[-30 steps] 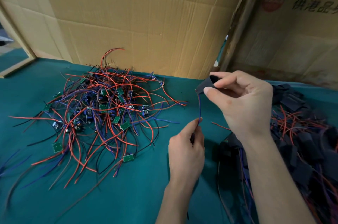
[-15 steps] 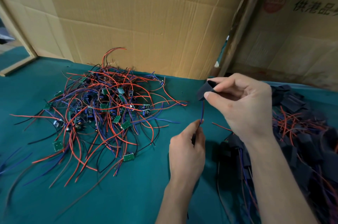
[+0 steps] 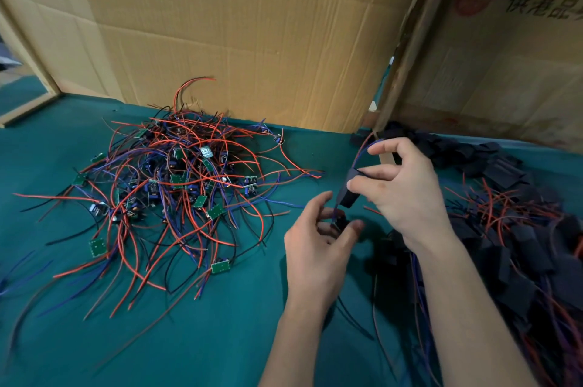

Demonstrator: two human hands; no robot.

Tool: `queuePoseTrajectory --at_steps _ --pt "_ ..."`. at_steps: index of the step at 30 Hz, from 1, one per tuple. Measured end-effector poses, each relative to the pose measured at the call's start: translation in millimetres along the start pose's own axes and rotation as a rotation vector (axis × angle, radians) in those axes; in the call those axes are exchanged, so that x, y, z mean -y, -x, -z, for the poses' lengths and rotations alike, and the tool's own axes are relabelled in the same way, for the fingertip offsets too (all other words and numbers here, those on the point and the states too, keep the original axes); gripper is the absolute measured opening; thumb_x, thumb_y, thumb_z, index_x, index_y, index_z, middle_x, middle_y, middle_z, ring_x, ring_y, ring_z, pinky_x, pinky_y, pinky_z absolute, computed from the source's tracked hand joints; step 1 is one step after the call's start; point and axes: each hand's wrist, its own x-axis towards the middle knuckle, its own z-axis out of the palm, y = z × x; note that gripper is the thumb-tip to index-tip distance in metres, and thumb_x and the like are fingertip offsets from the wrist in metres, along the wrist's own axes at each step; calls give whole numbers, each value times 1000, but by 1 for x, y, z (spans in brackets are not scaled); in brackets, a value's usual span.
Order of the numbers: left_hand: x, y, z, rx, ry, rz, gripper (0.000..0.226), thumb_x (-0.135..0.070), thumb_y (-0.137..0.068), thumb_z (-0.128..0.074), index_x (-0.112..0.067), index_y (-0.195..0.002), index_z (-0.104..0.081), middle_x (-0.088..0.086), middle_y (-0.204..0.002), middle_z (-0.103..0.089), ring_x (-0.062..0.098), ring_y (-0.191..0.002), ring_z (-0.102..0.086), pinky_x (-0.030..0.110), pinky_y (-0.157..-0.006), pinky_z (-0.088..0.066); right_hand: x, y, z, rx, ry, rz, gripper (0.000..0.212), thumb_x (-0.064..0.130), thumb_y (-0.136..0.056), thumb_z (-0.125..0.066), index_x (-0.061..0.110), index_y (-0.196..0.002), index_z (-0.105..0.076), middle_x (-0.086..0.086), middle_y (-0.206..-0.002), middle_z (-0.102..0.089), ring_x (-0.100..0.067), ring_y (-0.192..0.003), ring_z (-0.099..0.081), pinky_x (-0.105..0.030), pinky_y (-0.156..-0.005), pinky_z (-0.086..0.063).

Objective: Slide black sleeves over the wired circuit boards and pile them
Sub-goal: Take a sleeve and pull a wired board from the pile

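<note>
Since the earlier frame I'm seeing the black sleeve [image 3: 350,189] dropping lower along the wires [image 3: 362,153]. Right hand [image 3: 407,194] is pinching it mid-table; left hand [image 3: 318,247] is pinching the board [image 3: 340,222] below. Keep wires taut, sleeve mouth aligned.

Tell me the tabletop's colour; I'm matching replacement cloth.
Teal green tabletop, clearest in the head view.

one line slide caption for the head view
Right hand pinches a black sleeve threaded on wires while left hand holds the board below.
</note>
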Motion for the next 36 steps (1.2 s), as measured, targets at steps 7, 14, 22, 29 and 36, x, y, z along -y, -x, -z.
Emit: queuePoseTrajectory --at_steps 7,14,22,29,36 --pt "-1 1 1 -44 70 -5 39 5 -84 -67 -23 -111 -62 -10 -102 -72 5 -68 -63 15 -64 -50 -8 -2 -5 -9 46 -55 47 37 -51 -73 31 -96 -58 12 -72 -76 -17 -76 -73 -54 -81 -59" --pt "0 -2 2 -97 66 31 24 5 -83 -72 -19 -85 -72 -5 -79 -75 7 -72 -70 17 -72 -53 -10 -2 -4 -9 -24 -48 41 28 -61 -77 29 -97 -58 7 -74 -78 -11 -73 -73 -52 -80 -60" --pt "-1 -2 2 -152 145 77 21 5 -83 -71 -14 -90 -69 -2 -75 -74 7 -67 -68 16 -70 -53 -7 -1 -9 21 49 29 38 26 -61 -73 30 -95 -57 12 -73 -77 -17 -72 -71 -39 -78 -56" --pt "-1 -2 4 -212 254 94 23 7 -80 -70 -13 -90 -66 -1 -83 -72 13 -70 -70 20 -68 -53 -12 1 -18 29 87 -35 37 27 -65 -77 28 -96 -58 17 -71 -76 -10 -77 -71 -35 -77 -54" --pt "-1 -2 4 -150 121 17 20 -1 -78 -71 -20 -86 -68 -2 -79 -73 14 -70 -67 30 -70 -55 -9 5 -20 274 -183 -219 14 6 -88 -73 15 -97 -67 -8 -78 -75 -18 -67 -66 -28 -56 -51"
